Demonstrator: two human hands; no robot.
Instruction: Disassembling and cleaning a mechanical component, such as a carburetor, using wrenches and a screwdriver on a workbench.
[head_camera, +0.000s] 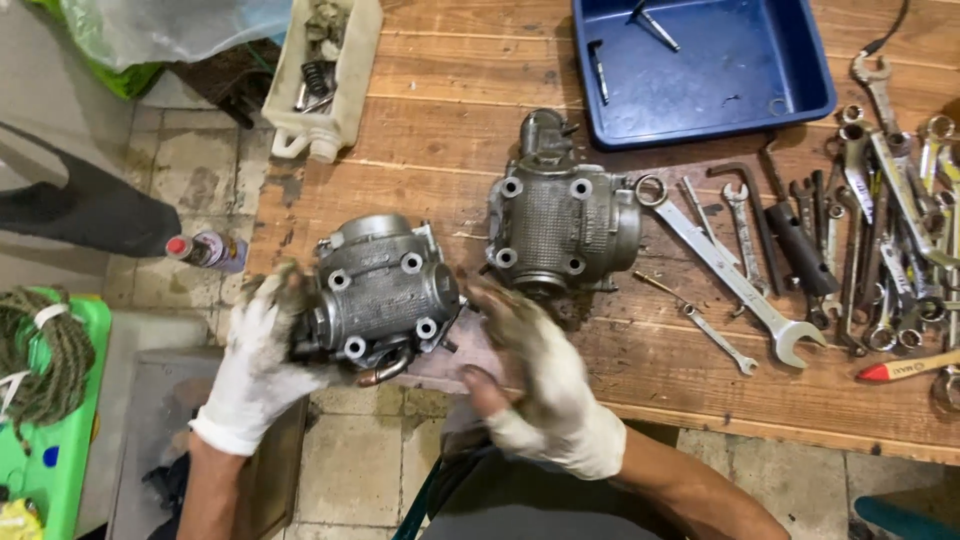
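Left hand (258, 365) gripping a grey engine part (385, 295) at the table (650, 380) edge, right hand (540, 375) open just beside it, second engine part (560, 225) nearby.

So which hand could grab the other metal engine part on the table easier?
Probably the right hand. It looks free and open, just below the second engine part on the wooden table. The left hand is busy gripping the near engine part at the table edge, farther away.

Small bottle (207, 250) on the floor, red cap (its label blurred), left of the table.
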